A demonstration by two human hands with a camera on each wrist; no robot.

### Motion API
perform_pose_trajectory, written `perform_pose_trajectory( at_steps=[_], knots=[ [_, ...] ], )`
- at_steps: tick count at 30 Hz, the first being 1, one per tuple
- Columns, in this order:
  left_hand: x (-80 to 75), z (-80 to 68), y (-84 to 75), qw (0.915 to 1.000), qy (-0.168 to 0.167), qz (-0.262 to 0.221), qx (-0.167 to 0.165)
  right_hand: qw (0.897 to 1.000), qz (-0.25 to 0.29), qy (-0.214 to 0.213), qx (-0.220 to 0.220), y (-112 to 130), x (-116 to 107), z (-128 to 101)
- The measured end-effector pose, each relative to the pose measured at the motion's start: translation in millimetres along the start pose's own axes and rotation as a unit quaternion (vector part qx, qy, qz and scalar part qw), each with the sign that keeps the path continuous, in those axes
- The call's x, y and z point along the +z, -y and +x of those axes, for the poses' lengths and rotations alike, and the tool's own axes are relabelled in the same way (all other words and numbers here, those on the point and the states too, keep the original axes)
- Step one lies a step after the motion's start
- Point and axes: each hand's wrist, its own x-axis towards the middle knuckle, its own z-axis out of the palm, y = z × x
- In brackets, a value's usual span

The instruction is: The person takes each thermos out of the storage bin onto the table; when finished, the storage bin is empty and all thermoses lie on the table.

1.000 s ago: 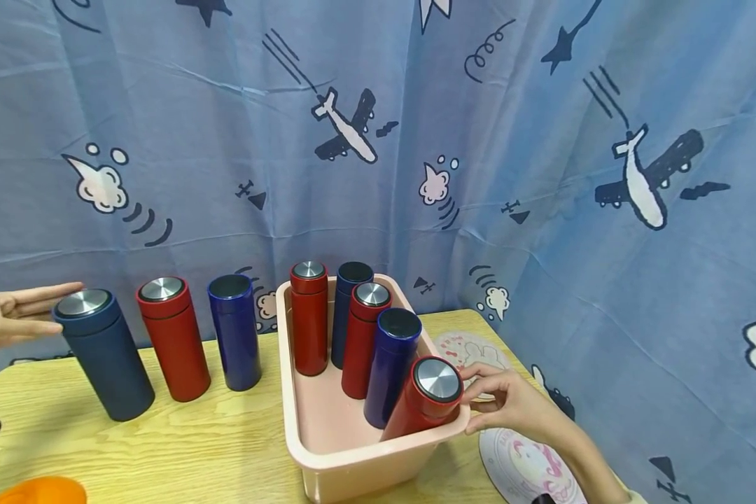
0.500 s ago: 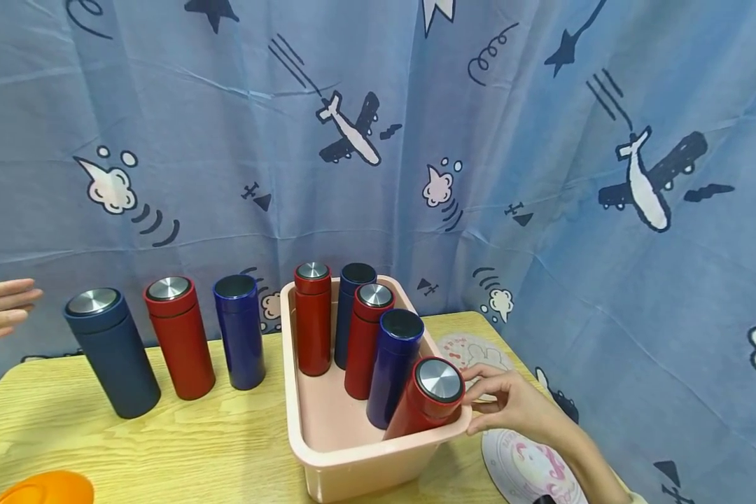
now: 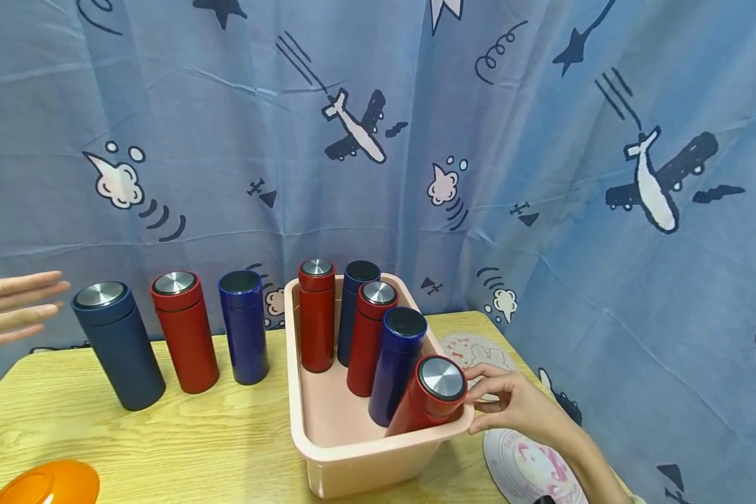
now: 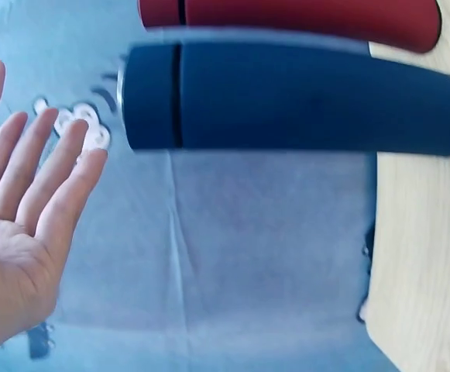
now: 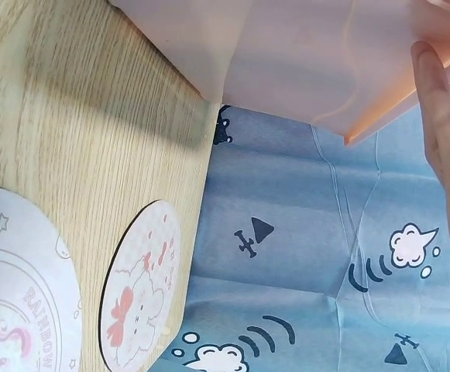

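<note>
At the left of the head view my left hand (image 3: 15,308) is held with straight, spread fingers, apart from the lid of a navy thermos bottle (image 3: 121,357). In the left wrist view that hand (image 4: 35,209) shows its palm, with a gap to the bottle. A red thermos bottle (image 3: 185,336) and a shiny blue one (image 3: 246,336) stand in a row beside the navy one. My right hand (image 3: 516,402) grips the rim of a pink plastic bin (image 3: 302,427) at its near right corner. The right wrist view shows the thumb (image 5: 445,116) against the bin's outer wall.
Inside the bin stand several bottles, including a leaning red one (image 3: 425,395) by my right hand, a blue one (image 3: 397,364) and a navy one (image 3: 358,308). An orange object (image 3: 50,483) lies at the front left. Round printed mats (image 3: 532,465) lie right of the bin.
My left hand has come off the navy bottle's lid and moved left, then slightly back toward it. The bottles stay in place. My right hand keeps its hold on the bin.
</note>
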Motion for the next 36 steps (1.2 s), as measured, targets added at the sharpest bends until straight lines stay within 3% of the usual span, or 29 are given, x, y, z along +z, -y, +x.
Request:
perform_pose_trajectory(
  at_steps=[1, 2, 3, 4, 6, 8, 9, 12, 14, 16, 17, 19, 21, 24, 29, 33, 36],
  knots=[
    [4.2, 1.7, 3.9, 0.9987, -0.024, 0.043, 0.016, 1.0, 0.002, 0.001, 0.0, -0.1, 0.0, 0.5],
    [9.9, 4.3, 9.2, 0.9894, -0.081, 0.114, 0.038, 1.0, 0.005, 0.002, -0.001, -0.2, 0.1, 1.0],
    [17.7, 8.3, 15.1, 0.9667, -0.149, 0.2, 0.055, 1.0, 0.007, 0.002, 0.0, -0.2, 0.2, 1.3],
    [27.3, 13.7, 21.5, 0.9301, -0.228, 0.282, 0.059, 1.0, 0.008, 0.002, 0.0, -0.2, 0.3, 1.4],
    [44.5, 25.4, 32.8, 0.844, -0.351, 0.405, 0.029, 1.0, 0.009, 0.001, 0.001, -0.5, 0.2, 1.2],
    [61.2, 38.2, 42.4, 0.7856, -0.419, 0.455, -0.004, 1.0, 0.007, 0.0, 0.0, -0.5, 0.0, 1.0],
    [67.1, 43.5, 45.9, 0.7811, -0.422, 0.46, -0.008, 1.0, 0.004, -0.001, 0.0, -0.6, -0.1, 0.8],
    [81.2, 57.7, 53.9, 0.8062, -0.401, 0.435, -0.002, 1.0, -0.001, -0.004, 0.0, -1.1, -0.4, 0.6],
    [89.8, 67.9, 59.7, 0.8067, -0.394, 0.441, -0.006, 1.0, -0.003, -0.004, -0.001, -1.5, -0.5, 0.5],
    [96.4, 77.5, 65.8, 0.8166, -0.381, 0.433, -0.001, 1.0, -0.003, -0.003, -0.001, -2.0, -0.6, 0.5],
    [99.5, 82.5, 69.3, 0.8153, -0.376, 0.44, -0.002, 1.0, -0.003, -0.003, -0.001, -2.2, -0.7, 0.5],
    [105.4, 92.7, 76.2, 0.8208, -0.366, 0.438, 0.003, 1.0, -0.001, -0.002, -0.001, -2.7, -0.7, 0.8],
    [109.4, 102.6, 82.9, 0.8397, -0.355, 0.411, 0.015, 1.0, 0.001, -0.001, -0.001, -3.1, -0.7, 1.1],
    [114.2, 117.9, 92.0, 0.8556, -0.349, 0.382, 0.018, 1.0, 0.005, -0.001, -0.002, -3.4, -0.4, 1.5],
    [118.9, 142.9, 105.7, 0.8624, -0.345, 0.37, 0.004, 1.0, 0.017, 0.005, -0.014, -4.0, 0.4, 1.8],
    [119.9, 161.8, 115.9, 0.8777, -0.327, 0.35, 0.01, 0.999, 0.028, 0.01, -0.022, -4.3, 0.6, 2.2],
    [120.0, 177.7, 123.9, 0.8816, -0.33, 0.337, 0.005, 0.999, 0.031, 0.01, -0.022, -4.5, 0.4, 2.0]
  ],
)
